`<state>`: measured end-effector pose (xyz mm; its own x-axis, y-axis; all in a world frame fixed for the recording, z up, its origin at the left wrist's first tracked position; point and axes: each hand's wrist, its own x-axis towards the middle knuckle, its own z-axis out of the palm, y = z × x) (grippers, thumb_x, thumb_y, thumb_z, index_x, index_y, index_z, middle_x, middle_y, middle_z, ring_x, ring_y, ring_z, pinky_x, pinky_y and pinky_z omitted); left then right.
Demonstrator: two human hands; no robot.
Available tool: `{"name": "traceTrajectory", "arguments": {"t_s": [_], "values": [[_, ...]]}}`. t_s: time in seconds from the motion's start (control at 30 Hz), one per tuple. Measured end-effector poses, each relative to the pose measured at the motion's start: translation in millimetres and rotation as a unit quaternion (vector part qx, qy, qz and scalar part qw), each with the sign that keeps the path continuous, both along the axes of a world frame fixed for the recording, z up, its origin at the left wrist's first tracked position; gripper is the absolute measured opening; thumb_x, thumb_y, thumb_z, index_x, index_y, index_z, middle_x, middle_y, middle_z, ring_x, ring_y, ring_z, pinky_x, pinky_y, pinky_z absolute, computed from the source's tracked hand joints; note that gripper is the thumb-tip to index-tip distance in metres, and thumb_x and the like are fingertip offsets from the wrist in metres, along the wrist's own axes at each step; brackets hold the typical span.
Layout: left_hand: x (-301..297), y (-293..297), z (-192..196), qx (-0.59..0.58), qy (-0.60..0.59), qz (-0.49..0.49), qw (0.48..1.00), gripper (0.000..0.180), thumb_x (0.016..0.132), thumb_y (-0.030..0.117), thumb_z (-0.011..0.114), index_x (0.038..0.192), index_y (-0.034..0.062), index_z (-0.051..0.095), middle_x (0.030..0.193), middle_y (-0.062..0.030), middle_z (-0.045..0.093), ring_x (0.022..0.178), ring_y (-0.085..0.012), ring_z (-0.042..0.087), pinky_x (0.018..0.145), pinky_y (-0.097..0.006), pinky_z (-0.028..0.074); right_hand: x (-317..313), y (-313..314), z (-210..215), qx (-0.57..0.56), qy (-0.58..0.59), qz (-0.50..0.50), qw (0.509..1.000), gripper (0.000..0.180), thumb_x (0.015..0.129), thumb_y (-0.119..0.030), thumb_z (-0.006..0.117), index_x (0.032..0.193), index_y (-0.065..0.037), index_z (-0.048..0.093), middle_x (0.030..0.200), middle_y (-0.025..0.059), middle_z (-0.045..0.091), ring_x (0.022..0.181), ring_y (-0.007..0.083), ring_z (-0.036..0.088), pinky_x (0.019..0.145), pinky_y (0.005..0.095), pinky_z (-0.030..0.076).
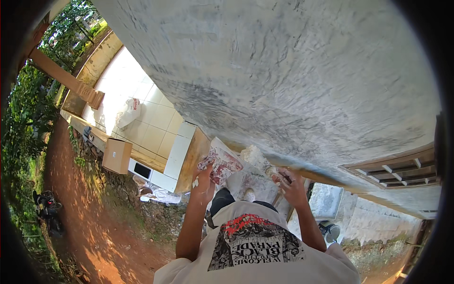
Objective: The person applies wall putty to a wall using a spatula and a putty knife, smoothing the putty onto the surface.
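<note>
My left hand (204, 179) is closed on the near side of a flat putty-smeared plate (226, 163), which is reddish with whitish patches. To its right, my right hand (289, 183) is wrapped round the handle of a putty knife (271, 173). A thick lump of off-white putty (254, 156) covers the blade, so its shape is hidden. Both tools are held in front of my body, close to the foot of a grey, unevenly coated wall (283, 80). Whitish smears mark my left wrist and fingers.
A wooden-framed window (397, 170) sits in the wall at right. On the left are a tiled porch (153, 111) with a white sack (128, 113), a cardboard box (117, 155) and a dark phone-like rectangle (142, 171) on a pale ledge. A reddish dirt path (78, 199) lies lower down.
</note>
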<state>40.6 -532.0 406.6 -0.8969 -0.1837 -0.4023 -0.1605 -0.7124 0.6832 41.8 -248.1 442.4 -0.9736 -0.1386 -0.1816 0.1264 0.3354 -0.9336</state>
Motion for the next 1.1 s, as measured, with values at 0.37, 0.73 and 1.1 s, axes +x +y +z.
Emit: {"name": "traceTrajectory", "arguments": {"t_s": [0.37,0.73,1.1], "values": [[35,74,39,0.028,0.021,-0.076,0.996,0.036,0.089,0.006,0.052,0.125,-0.0002,0.05,0.117,-0.013,0.061,0.103,-0.0251,0.063,0.09,-0.04,0.053,28,46,-7,0.081,0.171,-0.019,0.982,0.031,0.078,-0.019,0.075,0.1,0.002,0.067,0.097,0.0198,0.068,0.085,0.0308,0.067,0.076,0.0344,0.052],[55,90,50,0.045,-0.004,-0.109,0.993,0.039,0.092,0.007,0.05,0.13,0.0002,0.043,0.119,-0.0148,0.059,0.105,-0.0263,0.063,0.088,-0.041,0.055,61,41,-8,0.051,0.202,-0.08,0.975,0.028,0.078,-0.014,0.075,0.101,0.001,0.068,0.093,0.0192,0.068,0.081,0.0321,0.066,0.073,0.0363,0.051],[77,103,61,-0.014,-0.002,0.006,1.0,0.029,0.091,0.003,0.051,0.12,-0.001,0.051,0.112,-0.0109,0.061,0.099,-0.0223,0.063,0.085,-0.038,0.054,82,15,-17,0.074,0.211,-0.084,0.971,0.031,0.078,-0.015,0.074,0.105,-0.002,0.067,0.094,0.0187,0.067,0.083,0.0322,0.066,0.073,0.0366,0.052]]}}
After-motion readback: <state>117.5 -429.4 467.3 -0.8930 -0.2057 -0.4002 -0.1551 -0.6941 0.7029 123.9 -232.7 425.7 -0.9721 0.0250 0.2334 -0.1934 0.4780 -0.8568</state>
